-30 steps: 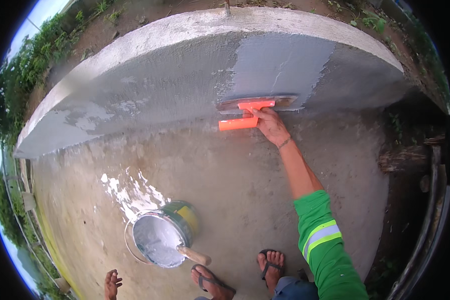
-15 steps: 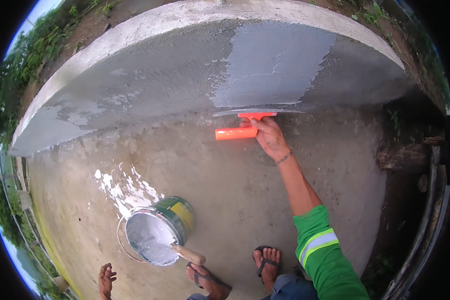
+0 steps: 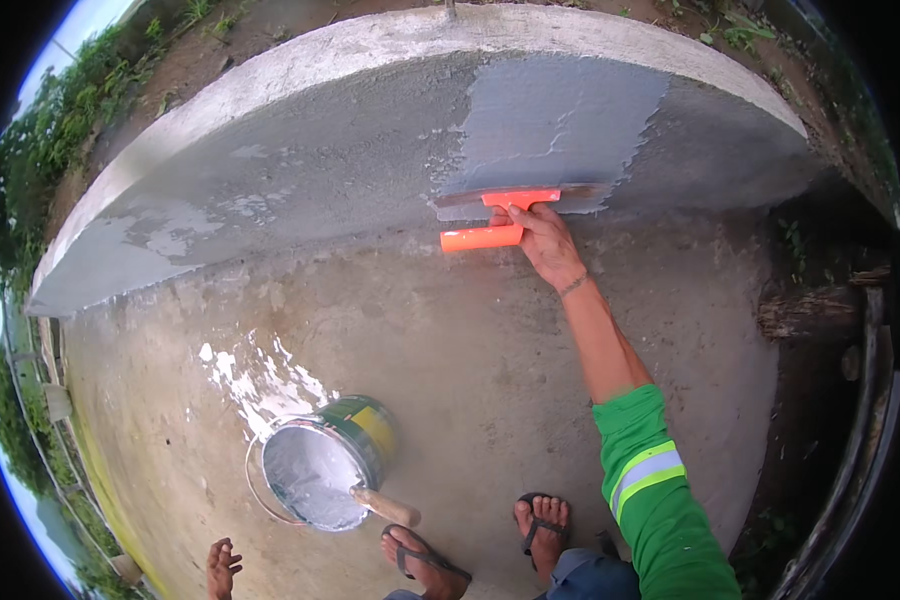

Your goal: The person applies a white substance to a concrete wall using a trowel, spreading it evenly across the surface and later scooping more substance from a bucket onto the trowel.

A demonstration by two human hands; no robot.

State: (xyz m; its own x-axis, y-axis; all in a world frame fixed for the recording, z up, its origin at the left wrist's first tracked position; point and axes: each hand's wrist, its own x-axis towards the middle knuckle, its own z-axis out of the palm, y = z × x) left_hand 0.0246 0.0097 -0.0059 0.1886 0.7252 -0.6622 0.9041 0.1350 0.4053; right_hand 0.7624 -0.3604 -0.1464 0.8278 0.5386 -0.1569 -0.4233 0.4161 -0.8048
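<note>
My right hand [image 3: 548,243] is closed on the orange handle of a plastering trowel [image 3: 482,237]. The trowel's long thin blade lies against the lower part of a smooth, wet grey patch [image 3: 567,120] on a low concrete wall [image 3: 340,130]. Down at the lower left, my left hand [image 3: 223,570] hangs with loosely curled, parted fingers and nothing in it. Between that hand and my feet, a tilted green and yellow bucket [image 3: 375,432] holds pale grey paste [image 3: 315,480]. A tool with a wooden handle [image 3: 386,506] rests across its rim; its other end is in the bucket.
White splashes [image 3: 265,380] mark the concrete floor [image 3: 470,350] beyond the bucket. My sandalled feet [image 3: 545,530] stand near the lower edge. Soil and plants lie behind the wall. To the right are a weathered log [image 3: 810,318] and pipes; a railing runs along the left.
My right hand has raised the trowel from the foot of the wall onto the grey patch. The blade now lies over the patch's lower part. My left hand stays low, still empty.
</note>
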